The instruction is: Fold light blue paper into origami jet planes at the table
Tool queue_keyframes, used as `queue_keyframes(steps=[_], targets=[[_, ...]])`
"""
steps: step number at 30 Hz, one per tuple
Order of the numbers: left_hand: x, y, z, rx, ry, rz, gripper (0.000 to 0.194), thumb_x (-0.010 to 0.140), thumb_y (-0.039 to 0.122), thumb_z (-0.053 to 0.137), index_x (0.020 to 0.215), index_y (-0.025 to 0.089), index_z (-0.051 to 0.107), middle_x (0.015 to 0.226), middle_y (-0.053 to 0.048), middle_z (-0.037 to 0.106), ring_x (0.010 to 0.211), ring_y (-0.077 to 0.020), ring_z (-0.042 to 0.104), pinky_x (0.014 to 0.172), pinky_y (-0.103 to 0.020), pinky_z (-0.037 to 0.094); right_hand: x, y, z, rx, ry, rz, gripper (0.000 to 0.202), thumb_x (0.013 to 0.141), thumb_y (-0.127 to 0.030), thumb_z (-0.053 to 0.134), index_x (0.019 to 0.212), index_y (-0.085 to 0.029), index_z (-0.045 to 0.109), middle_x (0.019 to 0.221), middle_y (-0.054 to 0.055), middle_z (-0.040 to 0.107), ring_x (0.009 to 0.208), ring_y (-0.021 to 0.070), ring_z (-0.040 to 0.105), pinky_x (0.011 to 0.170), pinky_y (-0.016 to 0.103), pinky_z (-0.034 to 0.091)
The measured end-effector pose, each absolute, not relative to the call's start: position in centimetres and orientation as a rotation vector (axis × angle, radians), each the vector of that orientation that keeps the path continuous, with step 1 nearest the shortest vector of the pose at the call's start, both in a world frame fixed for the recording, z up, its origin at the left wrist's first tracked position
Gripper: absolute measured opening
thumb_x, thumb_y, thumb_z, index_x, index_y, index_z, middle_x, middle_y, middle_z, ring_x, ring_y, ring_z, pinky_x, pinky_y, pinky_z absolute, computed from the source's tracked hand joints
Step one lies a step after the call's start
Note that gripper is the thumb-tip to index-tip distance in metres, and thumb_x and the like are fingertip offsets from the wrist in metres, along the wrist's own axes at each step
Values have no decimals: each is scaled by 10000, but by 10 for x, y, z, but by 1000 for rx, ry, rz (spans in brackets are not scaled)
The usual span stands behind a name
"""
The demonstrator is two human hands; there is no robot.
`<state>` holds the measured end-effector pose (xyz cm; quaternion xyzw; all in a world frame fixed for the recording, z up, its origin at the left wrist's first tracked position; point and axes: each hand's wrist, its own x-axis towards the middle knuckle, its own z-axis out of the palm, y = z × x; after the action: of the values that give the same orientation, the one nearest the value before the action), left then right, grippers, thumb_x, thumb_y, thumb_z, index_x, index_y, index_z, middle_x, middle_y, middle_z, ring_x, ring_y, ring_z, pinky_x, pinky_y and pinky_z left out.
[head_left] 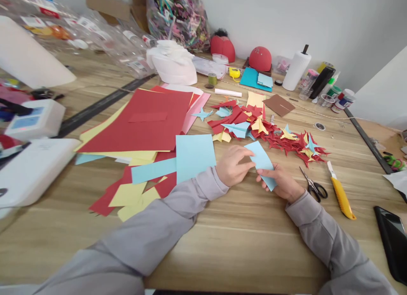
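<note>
A small light-blue paper rectangle (261, 158) is held slanted above the wooden table between my two hands. My right hand (282, 181) grips its lower end, thumb on top and fingers beneath. At its upper left edge, my left hand (234, 164) pinches the paper between thumb and fingertips. Left of my left hand lie a larger light-blue sheet (194, 156) and a light-blue strip (153, 171). Beyond my hands is a pile of folded red, yellow and blue paper pieces (235, 119), with pointed star shapes (305, 147) at its right.
Black scissors (314, 188) and a yellow cutter (341, 197) lie right of my right hand, a black phone (392, 240) farther right. Large red sheets (143, 132) are stacked at the left, near a white device (38, 172). Bottles and red caps (260, 59) stand at the back.
</note>
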<state>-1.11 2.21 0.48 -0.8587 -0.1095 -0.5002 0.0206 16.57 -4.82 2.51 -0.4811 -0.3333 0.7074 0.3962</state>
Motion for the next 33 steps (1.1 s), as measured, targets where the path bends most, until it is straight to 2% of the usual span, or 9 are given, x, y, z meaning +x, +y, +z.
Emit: queue_keyframes(steps=[5, 12, 18, 22, 24, 26, 27, 29, 33], targets=[[-7, 15, 7, -2671, -371, -1542, 66, 824, 187, 549, 862, 189, 603, 864, -63, 655, 818, -172, 588, 737, -340, 497, 166, -49, 26, -1242, -876, 1807, 295, 629, -308, 767, 811, -140, 608, 616, 2, 664, 397, 73, 548, 315, 146, 373], [-4, 13, 9, -2553, -249, -1556, 46, 796, 132, 592, 816, 171, 578, 853, -48, 666, 797, -157, 608, 745, -322, 513, 168, -49, 24, -1236, -938, 1792, 275, 629, -313, 764, 777, -137, 614, 600, -2, 659, 377, 67, 526, 312, 150, 366], [-5, 15, 9, -2544, -318, -1570, 41, 791, 154, 611, 821, 167, 587, 840, -41, 676, 784, -159, 612, 776, -336, 520, 167, -49, 24, -1243, -987, 1762, 323, 632, -346, 757, 814, -131, 601, 596, -1, 650, 361, 58, 496, 315, 152, 343], [-7, 17, 9, -2494, -354, -1526, 36, 802, 139, 586, 791, 173, 594, 834, -33, 683, 795, -154, 614, 804, -341, 514, 165, -49, 24, -1262, -1019, 1681, 392, 642, -375, 745, 907, -157, 557, 637, -7, 639, 377, 67, 496, 322, 166, 320], [-9, 18, 9, -2459, -393, -1484, 70, 805, 121, 566, 777, 175, 602, 837, -35, 687, 802, -157, 614, 822, -353, 508, 165, -49, 22, -1320, -1065, 1483, 421, 679, -409, 710, 983, -184, 523, 722, 9, 649, 452, 100, 547, 379, 201, 387], [-11, 19, 9, -2426, -448, -1432, 109, 810, 108, 541, 761, 178, 610, 847, -36, 692, 803, -161, 616, 837, -370, 501, 165, -50, 20, -1383, -1194, 1071, 388, 742, -416, 649, 1036, -206, 506, 881, 50, 651, 664, 156, 620, 545, 271, 487], [-11, 19, 8, -2420, -473, -1400, 127, 812, 104, 530, 750, 179, 612, 856, -36, 694, 803, -163, 617, 842, -378, 498, 165, -51, 19, -1397, -1294, 806, 351, 770, -400, 623, 1043, -210, 511, 968, 72, 635, 808, 185, 622, 661, 314, 503], [-11, 18, 7, -2427, -504, -1342, 143, 812, 101, 519, 734, 177, 612, 878, -43, 695, 812, -169, 615, 852, -391, 491, 164, -53, 17, -1387, -1565, 289, 291, 787, -352, 611, 1026, -202, 540, 1072, 108, 597, 1012, 231, 557, 833, 391, 456], [-7, 10, 5, -2463, -451, -1274, 138, 813, 99, 508, 753, 166, 612, 930, -67, 685, 881, -181, 595, 878, -404, 469, 161, -58, 14, -1351, -2033, -276, 110, 828, -231, 568, 929, -193, 588, 1023, 104, 628, 959, 220, 545, 831, 380, 406]])
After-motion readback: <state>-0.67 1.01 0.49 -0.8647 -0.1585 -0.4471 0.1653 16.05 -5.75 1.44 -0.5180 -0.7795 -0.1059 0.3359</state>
